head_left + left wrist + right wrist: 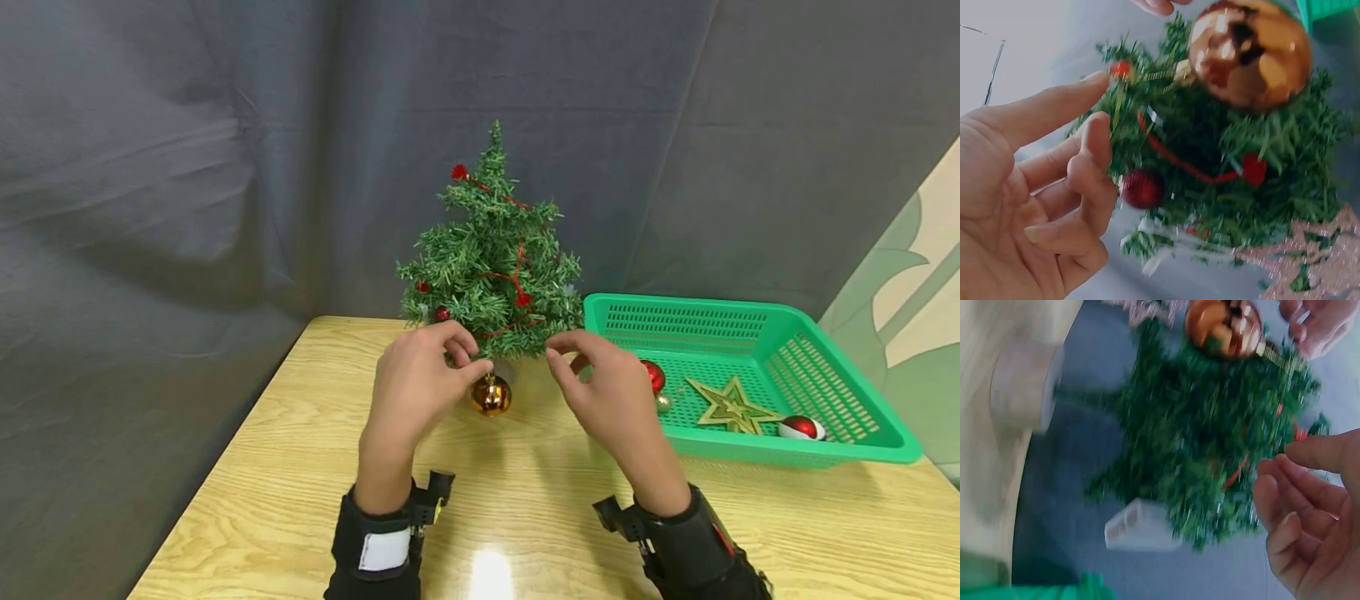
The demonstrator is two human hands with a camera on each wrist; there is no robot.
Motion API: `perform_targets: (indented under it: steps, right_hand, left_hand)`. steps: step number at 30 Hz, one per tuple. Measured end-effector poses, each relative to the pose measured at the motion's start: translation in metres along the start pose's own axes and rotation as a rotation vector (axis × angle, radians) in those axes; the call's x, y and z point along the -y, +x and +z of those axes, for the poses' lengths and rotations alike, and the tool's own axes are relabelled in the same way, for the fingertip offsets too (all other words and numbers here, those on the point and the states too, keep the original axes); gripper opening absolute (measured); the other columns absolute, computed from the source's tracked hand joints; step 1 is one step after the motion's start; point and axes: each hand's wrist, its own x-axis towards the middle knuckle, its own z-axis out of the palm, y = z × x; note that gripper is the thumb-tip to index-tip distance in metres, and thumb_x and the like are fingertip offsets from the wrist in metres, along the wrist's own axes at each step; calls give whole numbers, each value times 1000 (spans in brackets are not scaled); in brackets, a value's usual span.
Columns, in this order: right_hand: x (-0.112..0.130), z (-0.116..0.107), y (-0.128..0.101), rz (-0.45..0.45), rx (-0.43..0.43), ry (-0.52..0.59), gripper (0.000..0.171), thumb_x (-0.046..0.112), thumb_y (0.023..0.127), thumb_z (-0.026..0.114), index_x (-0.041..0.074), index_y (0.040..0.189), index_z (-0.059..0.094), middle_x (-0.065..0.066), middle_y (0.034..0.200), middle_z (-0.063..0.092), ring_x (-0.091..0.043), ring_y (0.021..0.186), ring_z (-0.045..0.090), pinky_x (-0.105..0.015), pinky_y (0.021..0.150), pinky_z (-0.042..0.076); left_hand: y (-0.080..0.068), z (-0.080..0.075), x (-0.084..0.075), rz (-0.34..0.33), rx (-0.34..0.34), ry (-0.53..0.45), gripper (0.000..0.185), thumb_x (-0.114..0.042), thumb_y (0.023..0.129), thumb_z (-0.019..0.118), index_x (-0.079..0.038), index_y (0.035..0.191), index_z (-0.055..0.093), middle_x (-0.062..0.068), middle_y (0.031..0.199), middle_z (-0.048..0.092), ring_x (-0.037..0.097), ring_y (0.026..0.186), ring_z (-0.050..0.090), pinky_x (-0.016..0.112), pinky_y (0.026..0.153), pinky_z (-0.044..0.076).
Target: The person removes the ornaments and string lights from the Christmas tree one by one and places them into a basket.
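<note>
Green basket (885,421) (star inside) beside tree (491,258).

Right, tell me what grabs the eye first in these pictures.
A small green artificial Christmas tree with red trim stands at the far middle of the pale wooden table. A shiny gold bauble hangs at its lowest branch, where the left hand pinches at its top; the right hand hovers beside the tree, holding nothing. On the right sits a bright green plastic basket holding a gold glitter star and red baubles.

left hand (416,379): bare; black wrist strap, white patch
right hand (611,396): bare; black wrist strap, red mark
</note>
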Motion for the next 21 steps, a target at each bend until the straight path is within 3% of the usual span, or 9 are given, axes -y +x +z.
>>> perform_targets:
  steps: [4, 10, 15, 21]
  right_hand:
    - [11, 11, -4, -53, 47, 82, 14, 23, 95, 69, 17, 106, 75, 0, 95, 75, -11, 70, 64, -24, 57, 46]
    - [22, 29, -6, -4, 140, 171, 18, 29, 95, 69, 22, 109, 76, 3, 99, 75, -10, 78, 67, -25, 64, 51]
    - [26, 39, -7, 50, 120, 244, 20, 32, 95, 68, 22, 111, 76, 3, 101, 74, -10, 80, 67, -27, 67, 53]
    - [31, 43, -4, 82, 81, 317, 18, 26, 95, 69, 17, 107, 78, 0, 97, 76, -11, 74, 66, -25, 62, 52]
  left_hand:
    - [0, -6, 11, 6, 47, -21, 11, -30, 84, 81, -21, 84, 74, -7, 72, 66, 12, 56, 49, 27, 57, 38]
    - [6, -1, 18, 18, 162, -48, 8, -28, 88, 77, -22, 90, 82, -7, 71, 71, 9, 56, 54, 26, 55, 41]
    - [11, 8, 17, -3, 135, -68, 13, -26, 88, 76, -20, 98, 82, -6, 76, 75, 8, 58, 56, 26, 58, 44]
    - [13, 9, 18, -9, 109, -130, 10, -21, 87, 76, -17, 94, 82, -4, 73, 74, 9, 55, 56, 25, 57, 44]
